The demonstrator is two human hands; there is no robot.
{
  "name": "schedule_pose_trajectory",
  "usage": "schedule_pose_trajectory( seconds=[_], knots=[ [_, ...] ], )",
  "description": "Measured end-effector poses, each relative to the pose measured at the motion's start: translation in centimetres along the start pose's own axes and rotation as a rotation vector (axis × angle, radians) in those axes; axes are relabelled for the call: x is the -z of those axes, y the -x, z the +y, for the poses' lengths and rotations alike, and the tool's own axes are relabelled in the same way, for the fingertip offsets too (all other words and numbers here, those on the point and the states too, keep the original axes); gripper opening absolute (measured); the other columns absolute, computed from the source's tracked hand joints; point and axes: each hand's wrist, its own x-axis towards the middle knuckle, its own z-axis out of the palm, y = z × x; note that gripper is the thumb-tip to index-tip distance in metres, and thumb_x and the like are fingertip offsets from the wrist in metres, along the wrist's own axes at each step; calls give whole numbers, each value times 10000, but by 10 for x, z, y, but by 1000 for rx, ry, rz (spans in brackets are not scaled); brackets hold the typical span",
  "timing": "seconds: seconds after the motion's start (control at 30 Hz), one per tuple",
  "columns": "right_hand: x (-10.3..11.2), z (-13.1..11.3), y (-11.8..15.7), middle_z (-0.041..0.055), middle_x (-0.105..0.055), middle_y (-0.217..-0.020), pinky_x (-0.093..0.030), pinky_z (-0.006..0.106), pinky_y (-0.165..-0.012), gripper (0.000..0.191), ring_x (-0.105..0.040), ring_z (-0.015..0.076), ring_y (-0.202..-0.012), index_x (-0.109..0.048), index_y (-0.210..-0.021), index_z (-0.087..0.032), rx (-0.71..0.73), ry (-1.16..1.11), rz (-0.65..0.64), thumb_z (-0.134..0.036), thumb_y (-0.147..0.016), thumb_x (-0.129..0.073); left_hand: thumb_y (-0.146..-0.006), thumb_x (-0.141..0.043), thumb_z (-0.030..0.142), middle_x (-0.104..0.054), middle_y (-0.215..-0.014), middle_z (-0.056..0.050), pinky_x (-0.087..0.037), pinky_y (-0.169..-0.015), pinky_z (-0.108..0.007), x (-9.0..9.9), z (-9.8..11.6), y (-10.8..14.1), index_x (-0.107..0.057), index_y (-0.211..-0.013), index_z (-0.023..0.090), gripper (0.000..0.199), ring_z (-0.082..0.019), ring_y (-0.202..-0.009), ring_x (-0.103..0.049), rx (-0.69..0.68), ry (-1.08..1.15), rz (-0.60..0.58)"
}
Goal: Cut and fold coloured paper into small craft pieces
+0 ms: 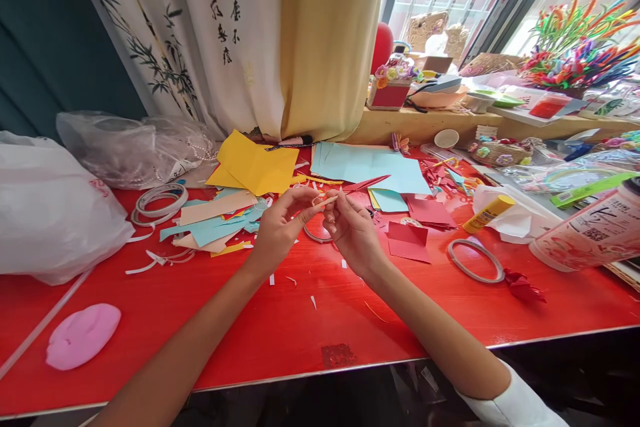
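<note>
Above the middle of the red table, my left hand (285, 223) and my right hand (353, 230) meet, both with thumb and fingers pinched. Between them is a thin, pale tan strip (326, 201), which looks like narrow or rolled paper; both hands grip it. A long, pointed red piece (367, 183) shows just beyond my right fingertips; whether that hand touches it I cannot tell. Under the hands lies a roll of tape (317, 235), partly hidden. Yellow sheets (260, 163) and light blue sheets (370, 163) lie behind them.
Paper offcuts (215, 223) and tape rolls (160, 203) lie left, near a white plastic bag (55, 207) and a pink lump (83, 337). Right are red paper squares (409, 242), a glue stick (489, 213), another tape roll (476, 260) and a large pink-and-white container (590, 227).
</note>
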Motion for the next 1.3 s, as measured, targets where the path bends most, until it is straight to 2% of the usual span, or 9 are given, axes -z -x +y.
schedule_pose_trajectory(
  seconds=[0.13,0.27,0.37,0.67,0.77,0.9,1.0,1.1,1.3],
  knots=[
    [0,-1,1,-20,-529,-705,-416,197,-526,152,-465,64,-566,-580,-782,-202,72,188,12,-352,-796,-559,-741,-615,261,-601,-893,-11,-436,-796,-271,2,-2,1,-587,-908,227,172,-147,-853,-562,-63,-127,-38],
    [4,-3,-1,-18,-531,-689,-440,224,-560,214,-501,80,-575,-560,-744,-194,122,413,2,-398,-803,-531,-761,-590,289,-590,-860,-13,-413,-765,-273,8,-2,-2,-595,-867,228,122,-148,-810,-534,-215,-409,-90],
    [6,-4,-3,-3,-546,-720,-456,228,-561,229,-532,94,-622,-573,-752,-188,117,466,-43,-402,-811,-514,-778,-569,298,-586,-839,-15,-408,-753,-267,14,-2,-5,-601,-859,231,110,-150,-802,-535,-301,-498,-125],
    [7,-7,-5,1,-574,-677,-489,238,-581,269,-575,109,-626,-560,-711,-184,62,413,-31,-442,-782,-541,-770,-577,302,-607,-859,-13,-407,-764,-263,16,-4,-6,-597,-913,237,159,-150,-811,-551,-247,-476,-179],
    [9,-6,-6,-5,-573,-639,-491,232,-590,270,-571,95,-582,-565,-720,-172,14,367,-42,-435,-780,-551,-771,-575,279,-599,-856,0,-411,-764,-262,14,-4,-4,-570,-910,242,144,-138,-800,-551,-210,-396,-164],
    [8,-5,-5,-3,-585,-665,-482,206,-575,249,-570,81,-579,-578,-756,-163,-45,286,-45,-410,-774,-569,-745,-609,239,-565,-776,38,-416,-779,-279,11,-3,-3,-480,-1000,270,288,-117,-737,-547,-183,-246,-130],
    [7,-5,-5,-2,-587,-661,-473,194,-574,254,-571,77,-584,-583,-753,-159,-73,239,-7,-413,-759,-586,-754,-597,264,-574,-823,13,-410,-774,-276,11,-1,-3,-524,-923,246,184,-131,-779,-541,-191,-368,-111],
    [7,-6,-5,0,-588,-661,-457,176,-561,253,-569,70,-586,-585,-723,-151,-78,203,41,-403,-741,-610,-768,-580,282,-580,-894,-16,-403,-783,-280,14,0,-5,-568,-904,236,144,-157,-848,-528,-279,-522,-126],
    [5,-9,-5,1,-595,-637,-453,186,-561,237,-563,71,-562,-606,-739,-152,-99,191,9,-389,-751,-606,-783,-566,260,-568,-900,-16,-402,-773,-279,13,-2,-4,-543,-914,233,136,-153,-838,-520,-335,-576,-42]
  ],
)
